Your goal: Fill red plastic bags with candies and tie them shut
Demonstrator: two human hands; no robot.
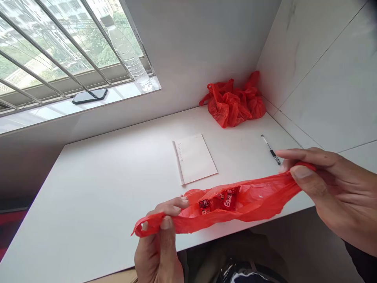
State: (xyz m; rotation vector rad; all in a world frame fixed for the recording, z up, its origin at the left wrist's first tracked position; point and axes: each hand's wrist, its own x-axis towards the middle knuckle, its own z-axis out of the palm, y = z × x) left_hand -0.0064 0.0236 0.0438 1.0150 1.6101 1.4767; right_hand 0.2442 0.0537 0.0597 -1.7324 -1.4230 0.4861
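A red plastic bag (259, 204) is stretched between my two hands at the table's front edge, its mouth parted. Inside it lie several small printed packets (229, 199), mostly red; their exact kind is too small to tell. My left hand (165, 236) pinches the bag near one looped handle, thumb in front and fingers behind. At the other end, my right hand (321, 181) grips the bag's edge between thumb and fingers. Just beyond the right fingertips a black and clear pen (271, 151) lies on the white table (118, 188).
A notebook (196, 159) lies mid-table. Crumpled red plastic bags (232, 102) sit in the back right corner by the walls. On the windowsill stand a clear water bottle (129, 59) and, lying flat, a dark phone (90, 96). Metal bars (59, 51) cross the window.
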